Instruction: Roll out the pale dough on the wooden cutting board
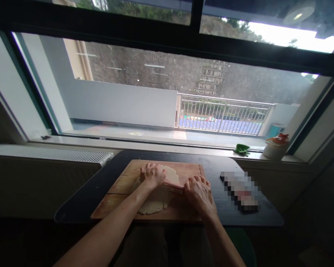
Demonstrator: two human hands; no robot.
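Note:
A flattened sheet of pale dough (153, 203) with ragged edges lies on a wooden board (117, 205). Across the dough runs a rolling pin (173, 186), tilted down toward the right. My left hand (153, 174) is closed over the pin's left end, above the dough. Around its right end, near the board's right side, the fingers of my right hand (199, 191) are wrapped. Both hands hide the ends of the pin, and my left forearm covers part of the dough.
The board rests on a dark table (80, 202) with rounded corners. A blurred-out flat object (241, 191) lies at the right. Behind are a window sill with a green item (241, 149) and a whitish pot (275, 148). A radiator (52, 154) stands left.

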